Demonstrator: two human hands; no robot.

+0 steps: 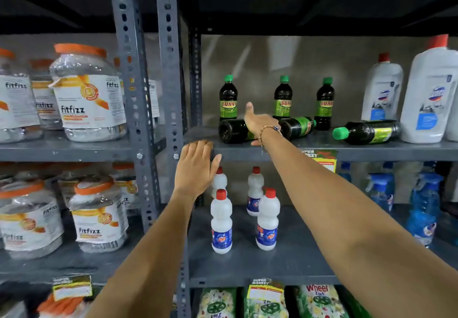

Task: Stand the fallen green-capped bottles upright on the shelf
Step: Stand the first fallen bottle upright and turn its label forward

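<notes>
Three green-capped dark bottles stand upright at the back of the middle shelf (371, 150): the left upright bottle (228, 98), the middle upright bottle (283, 97) and the right upright bottle (324, 104). In front of them lie three fallen ones: the left fallen bottle (231, 131) with its base towards me, the middle fallen bottle (298, 126), and the right fallen bottle (366, 132) with its cap pointing left. My right hand (257, 122) lies against the left fallen bottle, fingers stretched upward, not closed round it. My left hand (195, 166) rests flat on the shelf's front edge, holding nothing.
Big white jugs (428, 99) with red caps stand right of the fallen bottles. A grey perforated upright (168, 74) borders the shelf on the left, with orange-lidded jars (89, 94) beyond. White red-capped bottles (221, 223) and blue spray bottles (423, 208) fill the shelf below.
</notes>
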